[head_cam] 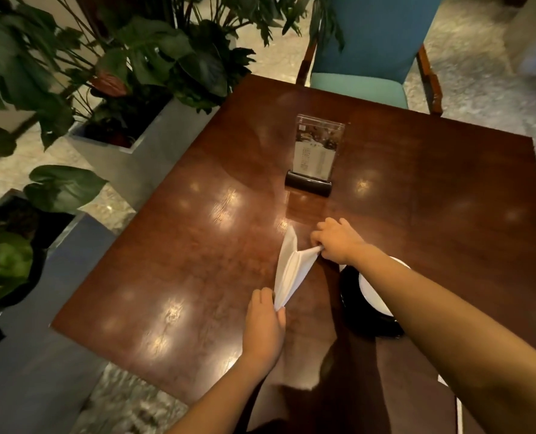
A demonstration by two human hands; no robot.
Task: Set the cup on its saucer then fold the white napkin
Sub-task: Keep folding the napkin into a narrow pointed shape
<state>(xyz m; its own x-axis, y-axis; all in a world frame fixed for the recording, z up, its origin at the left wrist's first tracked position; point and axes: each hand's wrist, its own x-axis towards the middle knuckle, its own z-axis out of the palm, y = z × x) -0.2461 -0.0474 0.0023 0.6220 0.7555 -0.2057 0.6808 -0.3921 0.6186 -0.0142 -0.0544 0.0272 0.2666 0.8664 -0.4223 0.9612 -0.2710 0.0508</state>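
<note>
White napkin (290, 270), partly folded, is stretched over the wooden table (166, 245) on the near side of the menu stand (315, 155). The left hand (265, 327) pinches the corner farthest from the stand; the right hand (338, 239) grips another. Right of the napkin, the cup (371, 292) sits on its black saucer (370, 321).

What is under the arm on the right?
A black saucer with a white thing on it peeks out. The right arm covers the rest, so whether that's the cup is hidden.

Single head cam, wide-angle, worn by the person; faces fwd & steeply down over the counter (182, 261). The left hand (265, 324) & right hand (338, 242) sit close to cam, centre-low; far chair (370, 42) at top edge.
</note>
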